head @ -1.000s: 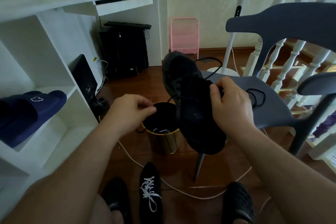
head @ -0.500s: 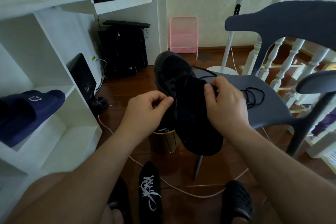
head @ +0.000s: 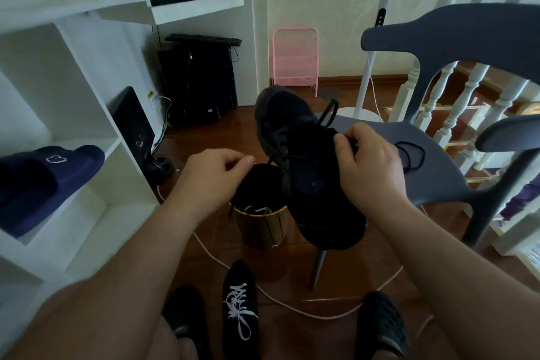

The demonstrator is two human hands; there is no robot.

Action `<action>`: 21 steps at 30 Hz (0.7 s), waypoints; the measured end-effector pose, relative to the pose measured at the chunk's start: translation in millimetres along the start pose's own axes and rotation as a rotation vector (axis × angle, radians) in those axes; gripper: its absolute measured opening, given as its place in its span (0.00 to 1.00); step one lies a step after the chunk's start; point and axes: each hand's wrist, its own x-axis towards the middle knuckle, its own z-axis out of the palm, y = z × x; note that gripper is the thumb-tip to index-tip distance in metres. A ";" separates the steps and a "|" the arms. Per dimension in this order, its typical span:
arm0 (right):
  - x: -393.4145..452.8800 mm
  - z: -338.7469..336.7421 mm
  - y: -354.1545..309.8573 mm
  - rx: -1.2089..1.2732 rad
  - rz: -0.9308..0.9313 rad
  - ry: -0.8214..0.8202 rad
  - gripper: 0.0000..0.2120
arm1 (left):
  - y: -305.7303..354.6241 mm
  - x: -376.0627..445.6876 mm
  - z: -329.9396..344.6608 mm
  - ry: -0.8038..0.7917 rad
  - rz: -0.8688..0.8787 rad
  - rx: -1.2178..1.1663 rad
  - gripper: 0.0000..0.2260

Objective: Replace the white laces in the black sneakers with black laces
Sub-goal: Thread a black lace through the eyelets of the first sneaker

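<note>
My right hand [head: 368, 166] grips a black sneaker [head: 306, 184] from the right and holds it toe-away over the floor. A black lace [head: 327, 114] runs through its front eyelets, with one loop sticking up by the toe. My left hand [head: 216, 172] is to the sneaker's left, thumb and forefinger pinched on the lace strand leading from the eyelets. A second black sneaker with white laces [head: 241, 310] stands on the floor between my feet. Another black lace [head: 409, 155] lies coiled on the chair seat.
A gold bin [head: 263, 228] with a white lace [head: 257, 209] inside stands under the held sneaker. A grey chair [head: 438, 178] is on the right, before white banisters. White shelves with blue slippers [head: 43, 181] are at left. A white cable [head: 292, 305] crosses the wooden floor.
My left hand has drawn away from the sneaker to the left and down, pulling the lace out. The sneaker stays in my right hand, almost unmoved.
</note>
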 end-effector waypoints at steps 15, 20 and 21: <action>5.7 -7.4 2.0 -0.002 -0.001 0.012 0.12 | -1.4 2.7 -6.2 0.002 0.045 0.085 0.07; 5.4 -8.7 4.9 -0.005 0.032 0.014 0.12 | -22.7 5.3 -14.0 -0.207 -0.141 0.204 0.12; 4.3 -7.0 3.5 -0.001 0.034 0.008 0.12 | -20.8 4.8 -12.0 -0.167 -0.113 0.156 0.12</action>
